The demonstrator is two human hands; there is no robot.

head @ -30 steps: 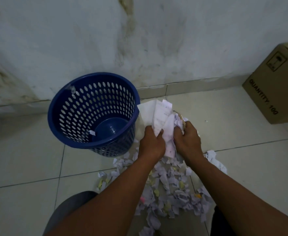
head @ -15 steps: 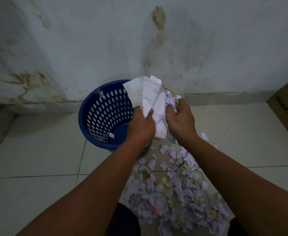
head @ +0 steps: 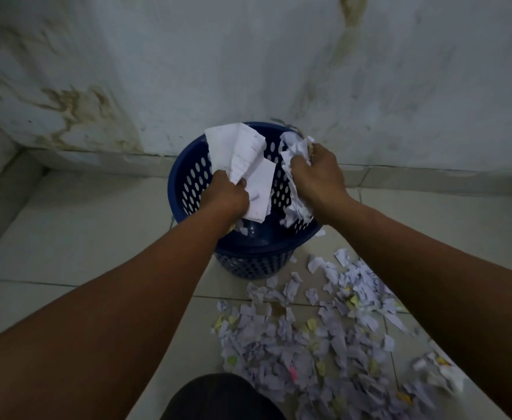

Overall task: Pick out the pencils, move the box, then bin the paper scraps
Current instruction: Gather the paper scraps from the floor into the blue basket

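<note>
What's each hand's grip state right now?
Left hand: closed on folded white paper sheets, above the blue bin.
Right hand: closed on a crumpled wad of paper scraps, also over the bin.

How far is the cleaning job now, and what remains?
Done: no pencils or box show in this view, so those steps cannot be confirmed. A few scraps already lie inside the blue basket. In hand: the left hand holds flat paper sheets and the right hand holds crumpled scraps, both over the basket. Left: a large pile of scraps on the tiled floor.
</note>
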